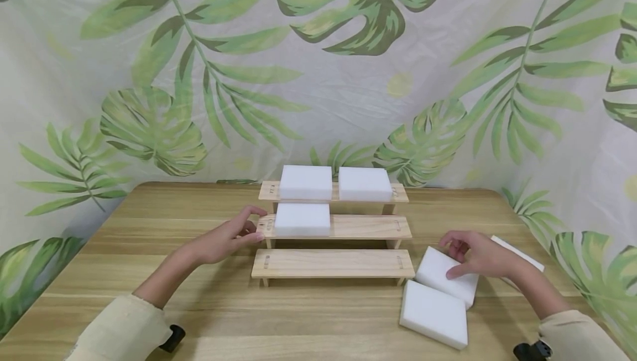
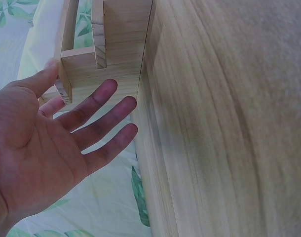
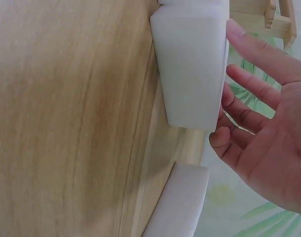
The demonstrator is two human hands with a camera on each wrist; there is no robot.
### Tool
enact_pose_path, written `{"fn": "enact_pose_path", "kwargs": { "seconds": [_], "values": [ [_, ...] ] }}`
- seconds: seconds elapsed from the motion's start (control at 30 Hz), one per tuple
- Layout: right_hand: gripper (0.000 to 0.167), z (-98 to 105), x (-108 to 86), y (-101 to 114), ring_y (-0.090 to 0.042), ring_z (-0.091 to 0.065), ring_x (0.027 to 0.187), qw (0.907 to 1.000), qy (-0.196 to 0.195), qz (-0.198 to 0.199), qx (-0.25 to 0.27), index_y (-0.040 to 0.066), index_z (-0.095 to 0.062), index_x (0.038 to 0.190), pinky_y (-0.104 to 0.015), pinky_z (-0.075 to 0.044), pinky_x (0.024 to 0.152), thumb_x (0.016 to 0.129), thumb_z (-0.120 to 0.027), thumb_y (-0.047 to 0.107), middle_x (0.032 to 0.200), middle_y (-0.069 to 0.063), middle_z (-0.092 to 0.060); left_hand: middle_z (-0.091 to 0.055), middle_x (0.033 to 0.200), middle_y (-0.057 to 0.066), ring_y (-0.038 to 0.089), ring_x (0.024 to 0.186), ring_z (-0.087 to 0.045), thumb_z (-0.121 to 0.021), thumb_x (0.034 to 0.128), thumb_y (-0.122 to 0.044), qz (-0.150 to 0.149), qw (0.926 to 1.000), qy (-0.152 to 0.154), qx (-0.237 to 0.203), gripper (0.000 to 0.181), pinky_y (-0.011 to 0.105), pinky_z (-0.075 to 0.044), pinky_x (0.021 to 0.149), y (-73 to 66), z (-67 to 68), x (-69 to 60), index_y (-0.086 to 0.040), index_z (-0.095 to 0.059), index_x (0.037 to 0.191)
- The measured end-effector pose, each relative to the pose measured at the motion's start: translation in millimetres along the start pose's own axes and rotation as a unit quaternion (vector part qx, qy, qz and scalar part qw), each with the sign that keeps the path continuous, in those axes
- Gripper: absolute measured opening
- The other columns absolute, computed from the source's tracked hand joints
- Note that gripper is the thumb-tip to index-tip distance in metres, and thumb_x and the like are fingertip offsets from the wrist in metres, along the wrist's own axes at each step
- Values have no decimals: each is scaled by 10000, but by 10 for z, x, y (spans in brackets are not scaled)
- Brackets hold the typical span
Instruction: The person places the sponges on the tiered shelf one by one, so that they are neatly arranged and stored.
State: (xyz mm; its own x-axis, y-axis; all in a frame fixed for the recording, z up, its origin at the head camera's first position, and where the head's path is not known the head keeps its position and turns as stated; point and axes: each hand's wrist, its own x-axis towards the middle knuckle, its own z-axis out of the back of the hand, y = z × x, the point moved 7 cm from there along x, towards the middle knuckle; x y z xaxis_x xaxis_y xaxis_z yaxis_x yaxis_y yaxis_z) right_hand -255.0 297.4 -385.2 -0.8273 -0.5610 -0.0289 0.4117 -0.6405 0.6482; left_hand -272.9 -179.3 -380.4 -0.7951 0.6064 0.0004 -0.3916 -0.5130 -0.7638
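My left hand [image 1: 226, 239] is at the left end of the middle board of a tiered wooden rack [image 1: 368, 227]. Its thumb and index finger pinch that board's end, while the other fingers spread free in the left wrist view. On the right, my right hand [image 1: 480, 256] hovers low over a white foam block [image 1: 434, 266], thumb at its top face and fingers loosely bent near its far edge. In the right wrist view the fingers lie alongside this block [image 3: 192, 69], not wrapped round it. Another white foam block [image 1: 434, 314] lies just in front.
Two white blocks [image 1: 306, 181] sit on the rack's top board, and one white block [image 1: 302, 219] on the left of the middle board. A further white block [image 1: 517, 253] is partly hidden behind my right hand. A leaf-print curtain [image 1: 343, 101] hangs behind the wooden table [image 1: 298, 322].
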Motion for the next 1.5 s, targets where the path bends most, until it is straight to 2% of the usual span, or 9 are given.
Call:
{"fn": "enact_pose_path", "kwargs": {
  "seconds": [0.2, 0.3, 0.47, 0.63, 0.9, 1.03, 1.27, 1.37, 1.5],
  "values": [
    [314, 62, 7, -2, -103, -573, 817, 9985, -335, -10, -441, 48, -666, 995, -304, -509, 737, 802, -900, 129, 897, 13, -624, -661, 1082, 144, 342, 1052, -636, -528, 1108, -239, -21, 10000, -6, -20, 498, 465, -505, 867, -9, -4, -9, -7, -294, 1482],
    [274, 80, 3, -6, -111, -600, 841, 9966, -446, -91, -690, 61, -693, 971, -329, -525, 761, 814, -896, 158, 925, 29, -658, -661, 1081, 144, 347, 1053, -636, -526, 1109, -241, -20, 10000, 0, -41, 503, 488, -504, 872, -3, -8, -7, -2, -290, 1483],
    [413, 72, -9, -13, -175, -637, 907, 9949, -380, -285, -891, 59, -705, 1019, -353, -533, 789, 753, -943, 268, 1004, 8, -690, -663, 1078, 132, 349, 1055, -638, -529, 1108, -246, -8, 10000, -3, -18, 504, 475, -506, 873, 3, -5, -5, -4, -293, 1483],
    [598, 30, -5, -22, -184, -607, 920, 9950, -147, -389, -913, 67, -640, 1109, -327, -508, 767, 691, -971, 337, 1016, -9, -663, -665, 1070, 120, 338, 1051, -640, -528, 1108, -247, -23, 10000, -19, 24, 501, 421, -508, 861, 4, 2, -6, -10, -295, 1484],
    [526, 95, -4, 34, -213, -606, 935, 9924, -205, -332, -1163, 95, -640, 1114, -386, -511, 814, 723, -942, 275, 1015, -16, -640, -666, 1085, 146, 351, 1068, -638, -522, 1111, -245, -20, 10000, 7, -44, 501, 479, -503, 884, 0, -8, -6, -6, -285, 1483],
    [508, 184, -40, 74, -230, -616, 956, 9929, -333, -266, -1110, 80, -647, 1136, -384, -519, 821, 743, -929, 234, 1055, -42, -651, -667, 1081, 155, 358, 1065, -638, -522, 1111, -240, -22, 10000, 2, -38, 496, 479, -503, 882, -8, -14, -14, -6, -289, 1481],
    [492, 331, -91, 191, -313, -624, 1010, 9950, -613, 53, -785, 61, -648, 1169, -317, -513, 699, 756, -910, 120, 1194, -173, -661, -664, 1084, 152, 349, 1063, -640, -525, 1110, -245, -4, 10000, -21, 6, 493, 449, -504, 876, 7, -22, -17, -9, -297, 1476],
    [488, 381, -111, 234, -331, -602, 1053, 9962, -622, 116, -598, 69, -640, 1197, -319, -530, 694, 780, -894, 93, 1244, -194, -631, -662, 1100, 159, 351, 1080, -638, -529, 1108, -250, 74, 10000, -28, 7, 493, 461, -499, 889, 17, -21, -17, -21, -298, 1479],
    [490, 449, -142, 296, -239, -592, 1084, 9952, -695, 258, -642, 112, -647, 1229, -323, -541, 728, 802, -886, 91, 1279, -169, -624, -662, 1104, 171, 348, 1076, -639, -532, 1107, -238, 71, 10000, -26, -17, 492, 456, -501, 887, 10, -20, -14, -19, -296, 1479]
  ]
}}
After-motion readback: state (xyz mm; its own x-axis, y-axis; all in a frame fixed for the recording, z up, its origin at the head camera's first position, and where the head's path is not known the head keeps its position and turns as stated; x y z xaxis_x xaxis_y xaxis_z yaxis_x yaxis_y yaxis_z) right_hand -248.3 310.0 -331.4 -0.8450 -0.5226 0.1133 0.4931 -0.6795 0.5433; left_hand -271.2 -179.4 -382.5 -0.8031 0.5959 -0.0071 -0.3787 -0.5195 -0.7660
